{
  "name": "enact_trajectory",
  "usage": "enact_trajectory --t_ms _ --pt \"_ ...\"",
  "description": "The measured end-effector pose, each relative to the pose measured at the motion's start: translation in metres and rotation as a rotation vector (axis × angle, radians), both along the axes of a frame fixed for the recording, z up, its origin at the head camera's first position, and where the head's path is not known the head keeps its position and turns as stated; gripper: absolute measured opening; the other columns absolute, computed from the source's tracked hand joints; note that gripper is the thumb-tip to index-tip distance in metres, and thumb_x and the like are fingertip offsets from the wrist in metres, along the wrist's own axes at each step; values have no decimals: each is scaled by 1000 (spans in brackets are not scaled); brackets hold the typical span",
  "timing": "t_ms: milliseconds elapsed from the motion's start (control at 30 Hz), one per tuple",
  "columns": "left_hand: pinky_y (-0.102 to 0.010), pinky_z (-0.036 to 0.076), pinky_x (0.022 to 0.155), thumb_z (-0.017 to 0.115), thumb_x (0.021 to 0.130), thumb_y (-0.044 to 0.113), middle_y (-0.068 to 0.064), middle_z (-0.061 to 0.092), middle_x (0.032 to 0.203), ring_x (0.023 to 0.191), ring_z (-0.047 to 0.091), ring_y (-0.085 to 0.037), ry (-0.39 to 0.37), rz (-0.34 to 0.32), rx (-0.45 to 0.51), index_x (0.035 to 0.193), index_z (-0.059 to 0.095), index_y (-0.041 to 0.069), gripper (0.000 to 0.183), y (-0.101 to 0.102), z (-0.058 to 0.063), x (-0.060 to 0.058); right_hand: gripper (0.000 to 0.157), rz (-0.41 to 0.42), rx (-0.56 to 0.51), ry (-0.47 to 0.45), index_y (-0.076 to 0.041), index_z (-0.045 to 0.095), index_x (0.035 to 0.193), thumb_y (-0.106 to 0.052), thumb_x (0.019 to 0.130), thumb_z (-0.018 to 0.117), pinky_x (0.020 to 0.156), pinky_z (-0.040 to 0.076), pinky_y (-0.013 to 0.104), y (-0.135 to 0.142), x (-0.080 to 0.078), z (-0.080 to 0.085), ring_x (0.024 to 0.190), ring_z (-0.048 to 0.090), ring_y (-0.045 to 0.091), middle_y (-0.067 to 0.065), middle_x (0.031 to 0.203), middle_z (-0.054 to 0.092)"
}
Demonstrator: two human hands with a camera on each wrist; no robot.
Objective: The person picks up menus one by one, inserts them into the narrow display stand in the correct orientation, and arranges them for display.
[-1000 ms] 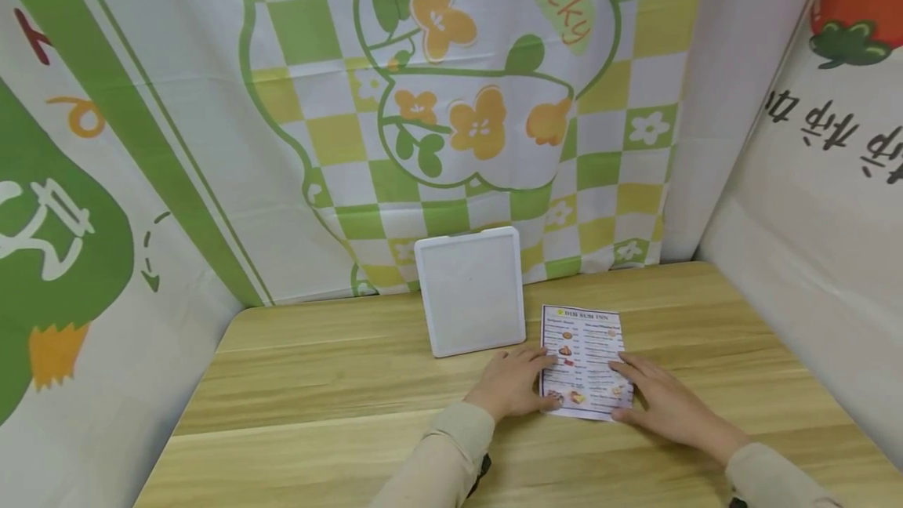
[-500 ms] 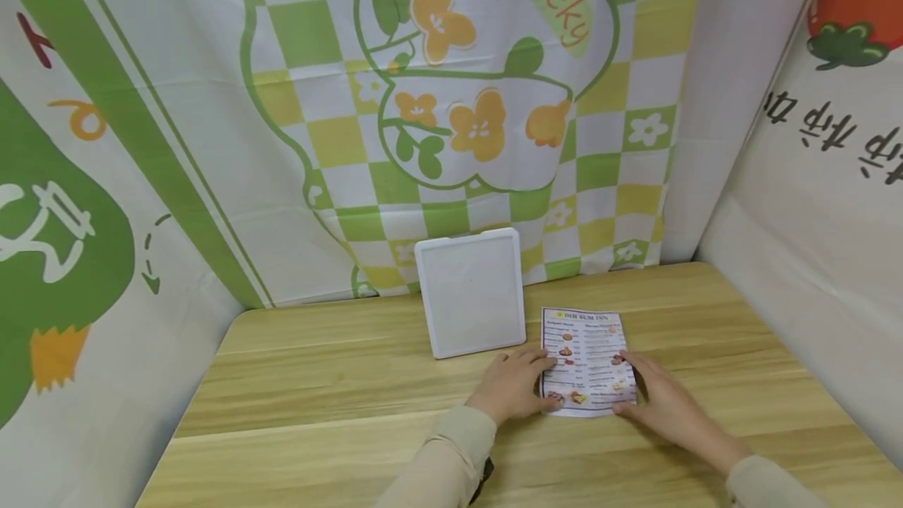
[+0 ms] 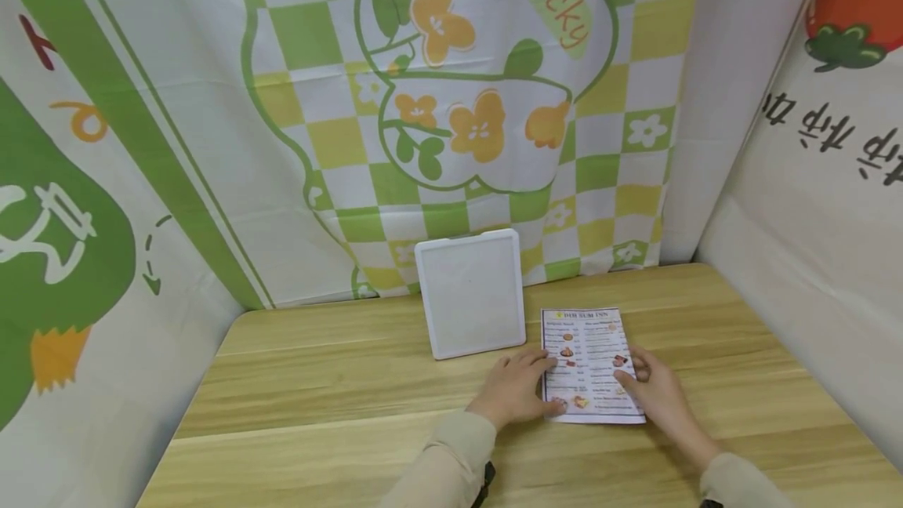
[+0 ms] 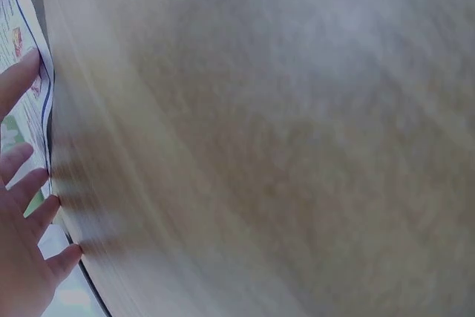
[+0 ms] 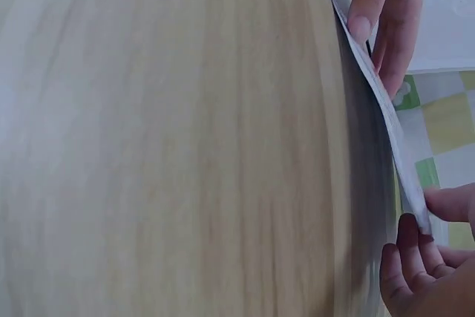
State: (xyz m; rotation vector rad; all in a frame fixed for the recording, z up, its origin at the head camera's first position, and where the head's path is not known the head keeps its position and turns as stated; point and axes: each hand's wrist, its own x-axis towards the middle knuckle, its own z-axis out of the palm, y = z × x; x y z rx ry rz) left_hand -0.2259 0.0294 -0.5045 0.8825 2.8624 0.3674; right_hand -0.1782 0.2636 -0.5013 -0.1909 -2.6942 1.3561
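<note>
On the yellowish wood-grain tabletop [image 3: 317, 390], the left hand [image 3: 513, 389], its grip apart, touches the left side of a white rectangular paper menu [image 3: 592, 353], apparently steadying it, while the right hand's [image 3: 659, 392] grip pinches the raised right edge; a dark border frames printed columns and small food pictures.

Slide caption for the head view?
Right hand pinches a printed menu by its right edge; left hand touches its left edge; white board nearby.
</note>
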Motion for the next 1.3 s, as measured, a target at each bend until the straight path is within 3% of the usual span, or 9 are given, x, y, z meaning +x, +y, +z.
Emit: enact_trajectory --t_ms 167,300,433,600,733,867,967,1100,1300 --pt "-42 30 114 72 84 55 1 46 151 139 39 -19 -13 56 89 144 51 21 72 2 -1 4 60 -51 -181 -73 17 35 143 -3 93 63 64 53 24 -6 0 0 89 66 26 36 118 58" --pt "-42 34 112 76 87 37 -5 52 144 134 46 -24 -56 128 299 141 52 11 65 4 -4 5 59 -82 -278 -108 16 31 144 -4 97 58 67 53 22 -8 2 0 90 64 18 39 130 51" --pt "-43 39 108 76 89 22 -12 57 137 128 51 -29 -138 220 550 140 52 5 59 7 -8 5 57 -99 -284 -111 14 31 145 -6 99 56 71 50 18 -10 5 2 109 60 35 39 137 45" --pt "-44 44 102 75 89 19 -15 60 130 119 58 -31 -211 311 715 140 50 1 59 9 -9 7 59 -109 -334 -102 12 27 148 -7 100 56 75 46 12 -13 9 7 127 47 47 38 142 40" --pt "-43 48 96 72 92 23 -14 65 119 108 62 -27 -286 363 794 136 51 -2 55 10 -7 10 59 -113 -389 -85 10 27 149 -8 100 56 78 47 12 -16 12 11 128 47 44 35 144 40" --pt "-31 54 79 70 93 23 -5 67 99 85 64 -15 -371 411 887 128 58 -5 46 12 -4 10 59 -101 -382 -66 8 29 149 -12 101 58 79 49 14 -18 15 15 126 49 42 34 144 42" --pt "-24 52 66 71 92 19 -2 67 87 72 61 -9 -380 442 939 119 64 -6 38 12 -1 9 59 -89 -358 -51 9 31 148 -15 101 59 80 48 13 -20 17 18 125 50 42 34 142 43" --pt "-24 51 63 73 90 16 -2 67 83 69 60 -9 -333 461 962 114 66 -4 32 10 4 9 57 -79 -338 -29 10 33 145 -15 101 59 81 47 11 -22 21 22 124 51 40 34 141 45" --pt "-25 50 65 73 90 18 1 63 84 71 57 -8 -271 445 963 119 63 0 35 3 11 10 47 -98 -282 28 10 43 140 -12 101 57 80 44 7 -22 23 28 100 57 -1 33 132 53"
